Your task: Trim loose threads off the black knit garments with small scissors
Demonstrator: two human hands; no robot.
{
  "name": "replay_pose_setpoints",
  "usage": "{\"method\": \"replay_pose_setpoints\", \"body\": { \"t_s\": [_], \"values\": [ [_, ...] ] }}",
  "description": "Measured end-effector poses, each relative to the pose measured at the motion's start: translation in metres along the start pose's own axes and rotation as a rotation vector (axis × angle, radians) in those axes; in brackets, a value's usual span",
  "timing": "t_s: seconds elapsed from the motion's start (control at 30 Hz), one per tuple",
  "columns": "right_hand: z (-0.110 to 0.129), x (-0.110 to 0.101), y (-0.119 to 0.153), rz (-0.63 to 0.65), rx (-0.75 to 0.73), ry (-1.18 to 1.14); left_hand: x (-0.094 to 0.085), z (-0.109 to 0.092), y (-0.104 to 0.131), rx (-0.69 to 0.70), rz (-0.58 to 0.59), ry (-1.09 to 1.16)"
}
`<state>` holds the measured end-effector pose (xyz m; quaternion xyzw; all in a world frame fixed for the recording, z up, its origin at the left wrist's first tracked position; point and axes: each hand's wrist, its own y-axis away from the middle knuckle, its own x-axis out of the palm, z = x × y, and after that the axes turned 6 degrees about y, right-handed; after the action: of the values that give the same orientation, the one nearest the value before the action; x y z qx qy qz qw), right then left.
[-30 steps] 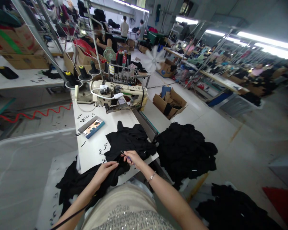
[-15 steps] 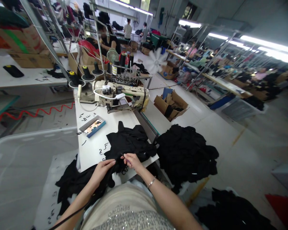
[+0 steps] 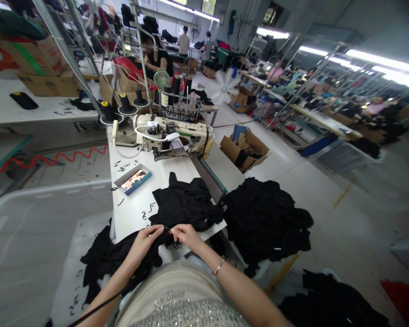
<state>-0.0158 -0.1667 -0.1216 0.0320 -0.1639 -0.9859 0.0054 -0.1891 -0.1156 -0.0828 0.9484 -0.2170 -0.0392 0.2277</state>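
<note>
My left hand (image 3: 147,238) is closed in a pinch on the edge of a black garment (image 3: 122,250), which hangs from the fingers and spreads over my lap to the left. Fingertip to fingertip with it, my right hand (image 3: 187,236) pinches the same strip of black fabric. Whether a small tool is also tucked inside the right hand, I cannot tell. Just beyond both hands, a stack of black garments (image 3: 187,202) lies on the white sewing table (image 3: 131,220). A sewing machine (image 3: 173,131) stands at the table's far end.
A phone (image 3: 135,179) rests in a shallow box on the table, among black thread scraps. To the right is a big heap of black garments (image 3: 266,218), with another pile (image 3: 334,299) lower down. A cardboard box (image 3: 243,147) sits behind. A pale plastic bin (image 3: 37,218) fills the left.
My right hand has moved slightly down and left, its fingertips now meeting the fabric by the left hand. A dark tip that stuck out from it earlier no longer shows.
</note>
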Motion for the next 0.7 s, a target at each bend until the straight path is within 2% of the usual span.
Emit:
{"method": "replay_pose_setpoints", "body": {
  "t_s": [0.17, 0.3, 0.43, 0.5, 0.57, 0.6, 0.63, 0.7],
  "values": [
    [0.0, 0.02, 0.0, -0.006, -0.021, 0.042, 0.002, -0.005, 0.003, 0.02, 0.019, 0.009],
    [0.005, 0.025, -0.002, -0.032, -0.046, 0.063, 0.007, -0.008, 0.008, 0.014, 0.027, 0.026],
    [0.01, 0.023, -0.001, -0.107, -0.081, 0.098, 0.0, -0.019, 0.006, 0.01, -0.08, 0.095],
    [0.012, 0.025, 0.0, -0.142, -0.101, 0.113, -0.012, -0.036, 0.0, 0.024, -0.19, 0.149],
    [0.017, 0.032, 0.0, -0.16, -0.12, 0.129, -0.025, -0.062, -0.004, 0.084, -0.349, 0.255],
    [0.021, 0.037, 0.0, -0.158, -0.134, 0.142, -0.031, -0.079, -0.005, 0.131, -0.428, 0.314],
    [0.025, 0.044, -0.002, -0.151, -0.16, 0.164, -0.035, -0.096, -0.003, 0.223, -0.57, 0.453],
    [0.036, 0.06, -0.007, -0.139, -0.251, 0.223, -0.039, -0.131, 0.005, 0.348, -0.663, 0.557]
  ]
}}
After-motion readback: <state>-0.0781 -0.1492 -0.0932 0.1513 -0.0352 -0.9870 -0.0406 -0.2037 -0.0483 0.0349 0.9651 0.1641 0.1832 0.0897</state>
